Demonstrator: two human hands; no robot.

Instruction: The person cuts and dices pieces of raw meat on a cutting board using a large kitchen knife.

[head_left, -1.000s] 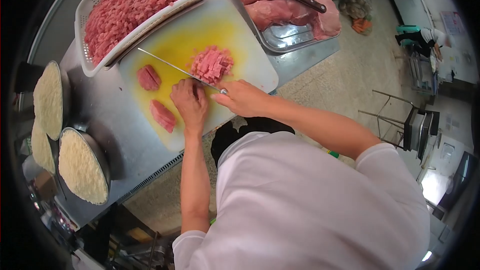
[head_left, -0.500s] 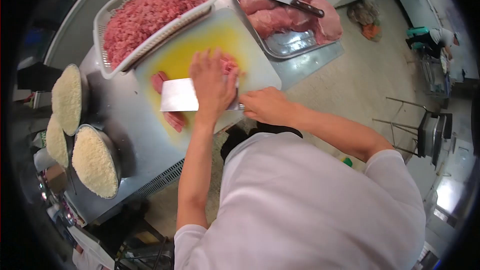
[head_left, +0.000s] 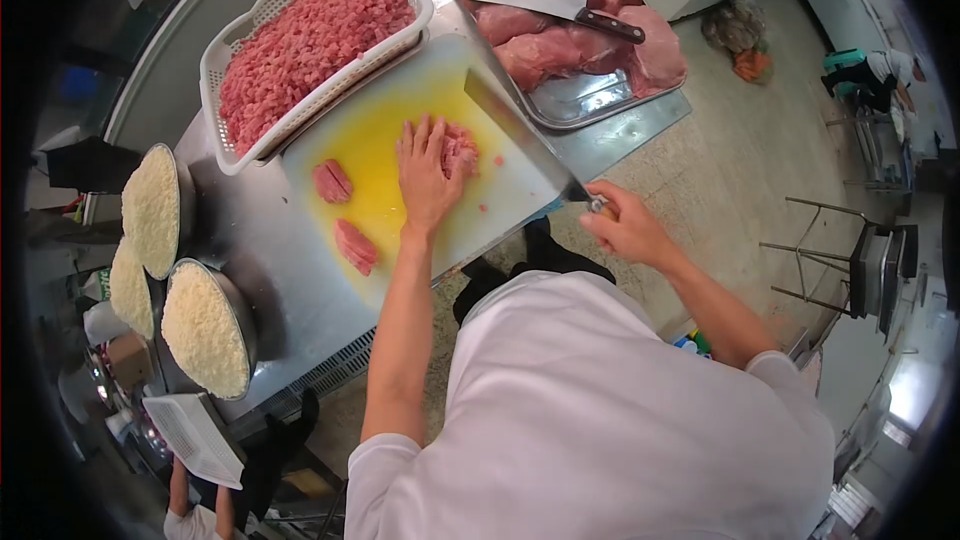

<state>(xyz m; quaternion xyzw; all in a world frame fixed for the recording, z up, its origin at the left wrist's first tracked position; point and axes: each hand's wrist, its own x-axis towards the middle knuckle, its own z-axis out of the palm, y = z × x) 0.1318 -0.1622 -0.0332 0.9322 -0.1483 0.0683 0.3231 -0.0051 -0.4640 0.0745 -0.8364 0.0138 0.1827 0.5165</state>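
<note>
My right hand grips the wooden handle of a cleaver, whose broad blade is tilted up over the right side of the cutting board. On the yellow-stained middle of the board lies my left hand, fingers stretched out, against a small heap of diced raw meat. Left of that hand are two separate portions of raw meat, a sliced piece and a longer piece. A few small bits lie right of the heap.
Behind the board stands a white basket of diced meat. A metal tray holds large meat slabs with another knife on top. Bowls of pale crumbs stand left. A person holds a white crate at lower left; another person bends far right.
My right hand has moved right with the cleaver, and its blade has swung off the meat to the board's right side. My left hand has come off the blade onto the board.
</note>
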